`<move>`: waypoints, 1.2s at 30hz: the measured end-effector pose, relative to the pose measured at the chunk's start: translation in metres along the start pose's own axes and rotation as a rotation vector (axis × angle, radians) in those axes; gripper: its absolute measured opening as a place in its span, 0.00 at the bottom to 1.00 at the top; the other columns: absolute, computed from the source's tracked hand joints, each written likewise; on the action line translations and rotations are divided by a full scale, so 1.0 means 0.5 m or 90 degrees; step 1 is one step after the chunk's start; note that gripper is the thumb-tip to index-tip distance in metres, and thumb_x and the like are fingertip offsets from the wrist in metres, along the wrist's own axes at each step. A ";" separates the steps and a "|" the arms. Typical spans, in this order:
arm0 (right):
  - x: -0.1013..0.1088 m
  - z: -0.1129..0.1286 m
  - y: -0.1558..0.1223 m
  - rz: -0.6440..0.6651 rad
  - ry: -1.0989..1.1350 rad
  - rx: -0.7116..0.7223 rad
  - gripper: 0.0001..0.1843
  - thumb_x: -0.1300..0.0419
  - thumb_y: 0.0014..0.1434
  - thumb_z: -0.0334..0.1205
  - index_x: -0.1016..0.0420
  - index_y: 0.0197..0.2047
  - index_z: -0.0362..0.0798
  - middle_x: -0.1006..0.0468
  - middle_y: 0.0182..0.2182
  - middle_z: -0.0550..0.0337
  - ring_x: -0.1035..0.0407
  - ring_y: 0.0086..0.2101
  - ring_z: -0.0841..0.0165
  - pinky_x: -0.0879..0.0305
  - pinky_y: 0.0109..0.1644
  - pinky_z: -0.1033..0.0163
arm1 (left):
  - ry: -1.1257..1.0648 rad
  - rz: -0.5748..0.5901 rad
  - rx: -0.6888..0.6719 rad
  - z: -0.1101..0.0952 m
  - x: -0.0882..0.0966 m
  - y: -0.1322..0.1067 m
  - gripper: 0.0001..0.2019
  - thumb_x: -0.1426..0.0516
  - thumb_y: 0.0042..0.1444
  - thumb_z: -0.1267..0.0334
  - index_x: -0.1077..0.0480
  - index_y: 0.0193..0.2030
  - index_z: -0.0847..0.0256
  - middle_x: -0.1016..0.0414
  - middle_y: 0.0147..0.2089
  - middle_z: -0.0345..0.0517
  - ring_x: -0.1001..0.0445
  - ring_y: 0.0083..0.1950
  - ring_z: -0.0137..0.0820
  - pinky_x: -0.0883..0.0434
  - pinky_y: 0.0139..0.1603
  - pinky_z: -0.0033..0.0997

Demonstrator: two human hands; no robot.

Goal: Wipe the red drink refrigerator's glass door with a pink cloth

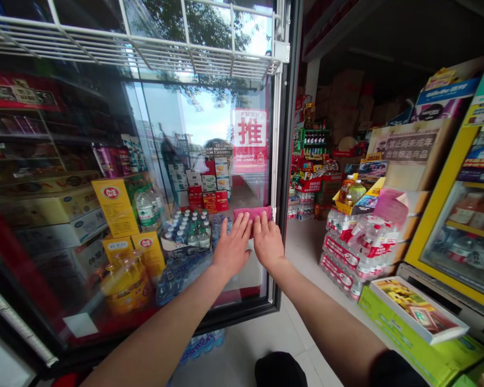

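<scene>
Both of my hands hold a folded pink cloth against the glass door, near its right edge. My left hand lies over the left part of the cloth, fingers stretched upward, the little finger on bare glass and the thumb out to the right. On the right part, my right hand presses with its fingers close together and slightly bent. The palms hide the lower part of the cloth. Above the hands, a red and white push sticker shows on the glass.
A white wire shelf crosses the upper door. A black frame edges the door at right. Wrapped bottle packs stand on the floor beside a green box and a yellow-framed cooler. Bottles and cartons appear in or through the glass.
</scene>
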State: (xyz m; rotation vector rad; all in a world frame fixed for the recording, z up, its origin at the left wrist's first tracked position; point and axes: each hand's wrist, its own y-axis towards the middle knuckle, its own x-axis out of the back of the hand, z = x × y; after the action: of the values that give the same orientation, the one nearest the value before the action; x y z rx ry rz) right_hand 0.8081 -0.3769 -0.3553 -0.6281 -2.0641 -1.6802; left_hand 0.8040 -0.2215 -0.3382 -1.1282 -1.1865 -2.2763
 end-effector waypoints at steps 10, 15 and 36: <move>-0.032 0.020 -0.078 0.031 0.046 0.003 0.38 0.40 0.66 0.28 0.37 0.77 0.30 0.44 0.77 0.21 0.28 0.59 0.41 0.26 0.59 0.39 | 0.013 0.000 -0.022 0.000 -0.037 -0.033 0.41 0.45 0.70 0.47 0.50 0.85 0.60 0.55 0.87 0.55 0.58 0.88 0.48 0.57 0.86 0.69; -0.008 0.007 -0.009 -0.025 0.041 -0.006 0.37 0.41 0.68 0.29 0.37 0.78 0.34 0.45 0.78 0.25 0.30 0.63 0.41 0.29 0.63 0.39 | 0.042 -0.057 -0.020 0.042 0.017 0.015 0.40 0.49 0.73 0.47 0.52 0.85 0.64 0.58 0.87 0.56 0.59 0.89 0.48 0.57 0.86 0.69; 0.080 0.005 0.174 -0.134 0.096 0.113 0.39 0.43 0.76 0.42 0.48 0.81 0.29 0.49 0.80 0.29 0.59 0.80 0.41 0.53 0.81 0.33 | 0.155 -0.125 -0.045 0.192 0.187 0.106 0.44 0.47 0.72 0.46 0.57 0.86 0.65 0.67 0.88 0.51 0.68 0.89 0.45 0.60 0.86 0.68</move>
State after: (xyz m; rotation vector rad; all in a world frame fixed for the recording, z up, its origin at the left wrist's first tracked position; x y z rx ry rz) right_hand 0.8254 -0.3559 -0.2632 -0.2266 -2.1989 -1.5742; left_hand 0.8246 -0.1703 -0.2048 -0.7575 -1.1724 -2.5332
